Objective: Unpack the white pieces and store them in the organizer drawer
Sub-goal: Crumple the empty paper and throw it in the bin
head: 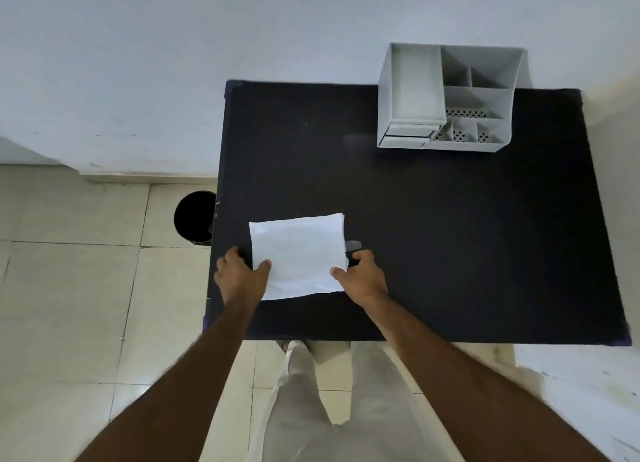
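Note:
A flat white packet (298, 253) lies on the black table (450, 236) near its front left. My left hand (240, 274) grips the packet's lower left corner, thumb on top. At the lower right corner, my right hand (362, 276) pinches the packet the same way. A small dark object (353, 245) pokes out from under the packet's right edge, just above my right hand. The grey desk organizer (446, 98) stands at the back right of the table, and its small drawer (408, 134) at the front left looks shut.
A black round bin (194, 217) stands on the tiled floor against the table's left edge. A white wall runs behind the table. My legs are at the table's front edge.

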